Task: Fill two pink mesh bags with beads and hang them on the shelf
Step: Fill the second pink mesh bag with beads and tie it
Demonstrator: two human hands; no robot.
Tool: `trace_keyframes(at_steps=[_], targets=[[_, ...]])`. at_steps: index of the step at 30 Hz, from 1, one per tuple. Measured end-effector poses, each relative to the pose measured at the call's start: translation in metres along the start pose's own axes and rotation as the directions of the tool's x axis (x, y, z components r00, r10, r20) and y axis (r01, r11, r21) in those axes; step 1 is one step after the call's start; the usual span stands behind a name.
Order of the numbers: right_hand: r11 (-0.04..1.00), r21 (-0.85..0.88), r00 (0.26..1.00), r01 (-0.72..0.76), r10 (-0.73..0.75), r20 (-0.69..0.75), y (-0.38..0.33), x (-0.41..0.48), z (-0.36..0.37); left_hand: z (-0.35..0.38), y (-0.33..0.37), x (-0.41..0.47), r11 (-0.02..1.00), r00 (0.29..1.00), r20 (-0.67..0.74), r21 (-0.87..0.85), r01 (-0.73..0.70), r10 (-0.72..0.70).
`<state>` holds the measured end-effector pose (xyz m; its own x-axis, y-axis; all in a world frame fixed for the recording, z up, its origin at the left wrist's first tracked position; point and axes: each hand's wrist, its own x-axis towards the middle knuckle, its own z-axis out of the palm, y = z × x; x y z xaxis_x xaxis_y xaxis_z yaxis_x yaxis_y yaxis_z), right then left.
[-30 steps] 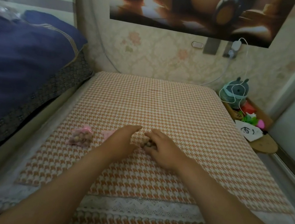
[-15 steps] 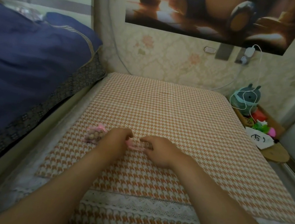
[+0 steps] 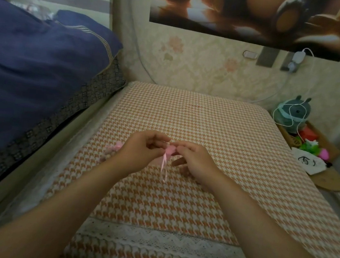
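A small empty pink mesh bag (image 3: 170, 150) is raised a little above the houndstooth cloth, pinched at its top between my left hand (image 3: 140, 150) and my right hand (image 3: 193, 160). Its pink ribbon (image 3: 163, 168) dangles down. A second pink mesh bag (image 3: 111, 150), filled with beads, lies on the cloth just left of my left wrist, partly hidden by it. The loose beads are hidden under my right hand.
The orange-and-white cloth covers a low table (image 3: 208, 120) against the wall. A dark blue quilt (image 3: 33, 65) is piled on the left. At the right stand a grey plush toy (image 3: 293, 114), small toys in a wooden tray (image 3: 312, 144) and a white pouch (image 3: 308, 163).
Both hands have picked the empty pink bag up off the cloth and now hold it between them. The camera has moved closer and tilted, shifting the scene right.
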<state>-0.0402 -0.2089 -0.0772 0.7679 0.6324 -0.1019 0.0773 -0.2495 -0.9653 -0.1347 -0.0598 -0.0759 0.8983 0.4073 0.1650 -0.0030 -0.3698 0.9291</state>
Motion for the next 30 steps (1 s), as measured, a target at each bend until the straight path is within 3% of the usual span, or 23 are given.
trace_keyframes(at_steps=[5,12,16,19,22,25,30], targets=[[0.996,-0.003,0.986,-0.094,0.093,-0.141,-0.006,-0.006,-0.015,0.018,0.006,0.008,0.992,0.990,-0.078,0.044,-0.116,0.119],[0.991,0.065,0.988,-0.119,0.125,-0.096,-0.006,-0.009,-0.022,0.035,0.003,0.011,0.981,0.985,-0.050,0.107,-0.161,0.167],[0.995,0.011,0.984,-0.098,0.098,-0.149,-0.003,-0.004,-0.023,0.039,0.002,0.011,0.927,0.966,-0.147,0.343,-0.149,0.210],[0.998,-0.002,0.986,-0.070,0.069,-0.151,-0.001,-0.003,-0.021,0.039,0.007,0.009,0.960,0.979,-0.178,0.276,-0.051,0.103],[0.998,0.004,0.989,-0.062,0.061,-0.135,-0.001,-0.005,-0.020,0.040,0.007,0.008,0.977,0.993,-0.111,0.201,0.068,-0.046],[0.997,0.055,0.993,-0.046,0.052,-0.105,-0.001,-0.007,-0.018,0.038,0.008,0.007,0.985,0.980,-0.096,0.000,0.175,-0.174],[0.999,0.011,0.994,-0.049,0.050,-0.094,-0.001,-0.006,-0.016,0.037,0.010,0.006,0.970,0.966,-0.090,0.013,0.243,-0.241]])
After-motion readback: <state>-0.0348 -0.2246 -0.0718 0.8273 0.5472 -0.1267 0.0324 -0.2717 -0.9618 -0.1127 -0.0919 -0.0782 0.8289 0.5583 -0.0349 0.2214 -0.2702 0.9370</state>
